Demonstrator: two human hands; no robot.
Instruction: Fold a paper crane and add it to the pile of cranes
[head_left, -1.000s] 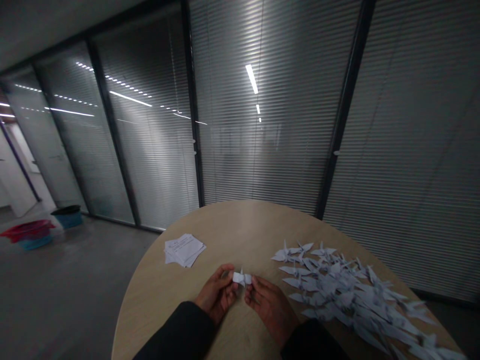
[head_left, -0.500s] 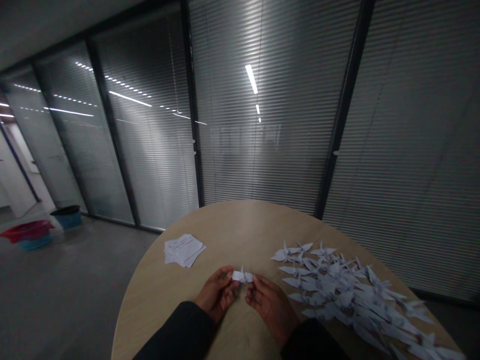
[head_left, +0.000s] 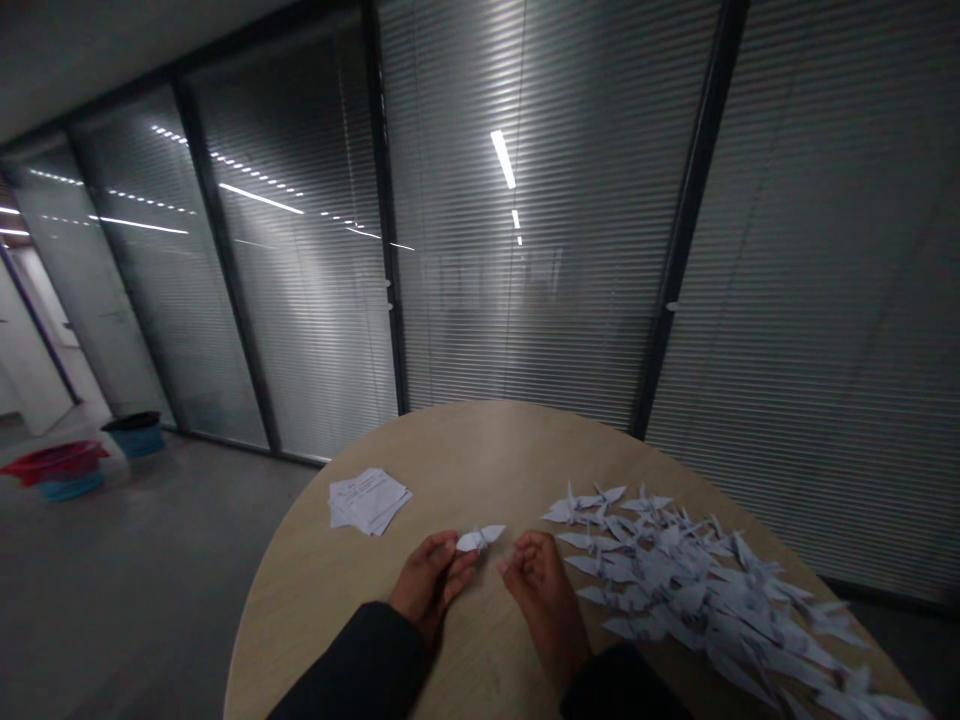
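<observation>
My left hand (head_left: 431, 582) pinches a small white folded paper crane (head_left: 480, 539) by one wing, between thumb and fingers. The crane's other wing points up and to the right, free of any grip. Just right of the crane, my right hand (head_left: 544, 590) holds nothing; its fingers are loosely bent, with the thumb apart from them. Close by that hand, a large group of finished white paper cranes (head_left: 690, 590) spreads over the right side of the table.
The round wooden table (head_left: 487, 440) carries a small stack of square paper sheets (head_left: 371, 500) at left. Behind it stands a glass partition (head_left: 525, 320) with blinds. A red-lined bin (head_left: 56, 468) and a black-lined bin (head_left: 135, 433) stand on the floor at far left.
My right hand has let go of the crane's wing and drawn back to the right. The crane has tilted in my left hand, its free wing now pointing up and right.
</observation>
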